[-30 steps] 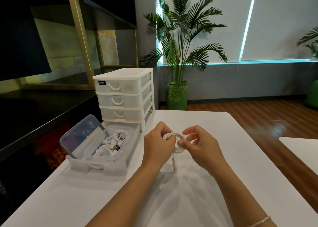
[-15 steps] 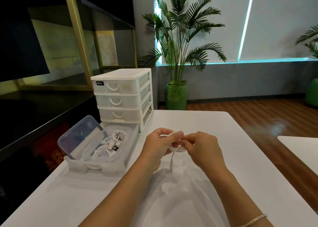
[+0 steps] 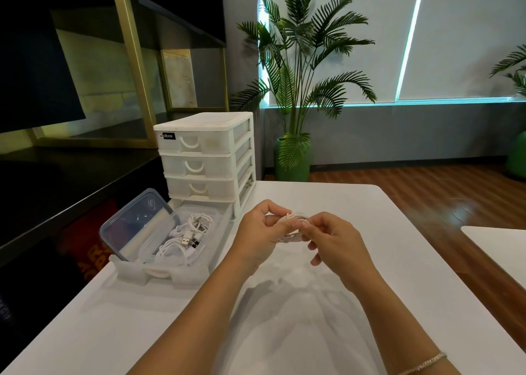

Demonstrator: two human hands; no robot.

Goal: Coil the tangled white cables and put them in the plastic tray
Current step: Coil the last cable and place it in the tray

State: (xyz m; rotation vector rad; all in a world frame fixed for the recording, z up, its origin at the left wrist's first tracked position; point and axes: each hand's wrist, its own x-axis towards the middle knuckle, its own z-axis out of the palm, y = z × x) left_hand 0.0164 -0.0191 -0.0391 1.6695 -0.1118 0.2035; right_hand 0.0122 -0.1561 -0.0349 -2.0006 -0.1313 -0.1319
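Above the middle of the white table [image 3: 355, 261], both hands hold one small coil of white cable [image 3: 293, 226]. My left hand [image 3: 260, 232] grips the coil's left side. My right hand [image 3: 333, 241] pinches its right side between thumb and forefinger. Most of the coil is hidden by my fingers. To the left stands the clear plastic tray [image 3: 168, 272], a pulled-out drawer. A clear container [image 3: 196, 249] sits in it holding several coiled white cables [image 3: 185, 235] with USB plugs. The container's lid [image 3: 136, 224] leans upright against its left side.
A white three-drawer plastic organizer [image 3: 205, 158] stands just behind the tray at the table's far left. A dark counter lies beyond the left table edge. A second white table corner [image 3: 501, 246] shows at the right. A potted palm [image 3: 293, 158] stands on the floor behind.
The loose cable end that hung below the coil is no longer visible. The open loop has been pressed into a tighter bundle between both hands.
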